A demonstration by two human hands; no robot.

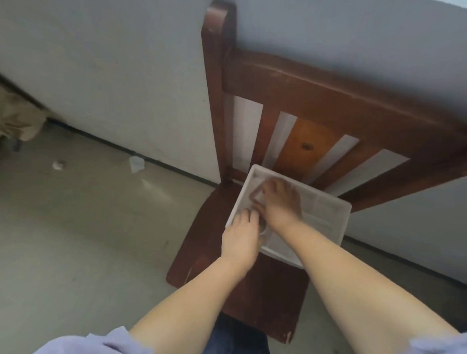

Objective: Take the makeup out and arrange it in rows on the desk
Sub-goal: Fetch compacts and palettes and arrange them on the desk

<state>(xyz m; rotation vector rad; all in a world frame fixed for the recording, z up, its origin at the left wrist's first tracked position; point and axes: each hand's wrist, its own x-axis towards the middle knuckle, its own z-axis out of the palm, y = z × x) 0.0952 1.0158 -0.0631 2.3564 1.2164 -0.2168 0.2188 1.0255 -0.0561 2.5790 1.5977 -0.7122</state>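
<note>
Both hands are reached into the white bin (330,210) on the chair seat (262,293), the left hand (241,237) curled around a small blurred item, the right hand (278,203) spread beyond it; 1 item is best lifted straight up, clear of the rim.

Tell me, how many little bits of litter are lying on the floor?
2. One small white scrap lies far left on the floor; a pale clear piece lies to its right, by the wall's foot. The chair may hide more.
</note>
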